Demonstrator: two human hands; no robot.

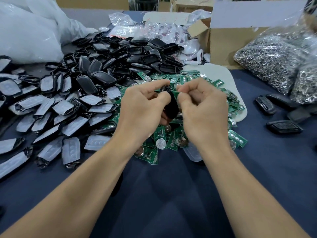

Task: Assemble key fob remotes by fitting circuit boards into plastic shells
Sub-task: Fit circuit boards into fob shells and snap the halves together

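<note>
Left hand point(144, 103) curled round a black shell point(172, 104), thumb and fingertips gripping its upper end, shell hanging roughly upright between both palms so the open side faces my right; right hand point(204, 107) also closed, thumb and forefinger pinching what looks like the green edge of a circuit board point(175, 92) at the shell's top, other fingers tucked under; whether the board is seated I cannot tell, my knuckles hide the cavity; judged step: feeding the board into the shell, not yet pressed home; both wrists cocked inward, forearms converging from the near edge, hands raised just above the heap of loose boards point(169, 140), which lies directly below so the next piece is near; empty black shells point(120, 54) piled beyond and left of it; shells with grey rubber pads point(51, 109) spread further left; a few closed fobs point(283, 127) set well apart on the right, likely the done lot, kept clear of raw parts; bag of metal rings point(274, 62) and cardboard box point(223, 40) behind them; white plastic bag point(25, 31) far left; all on a dark blue cloth point(171, 194)
</note>
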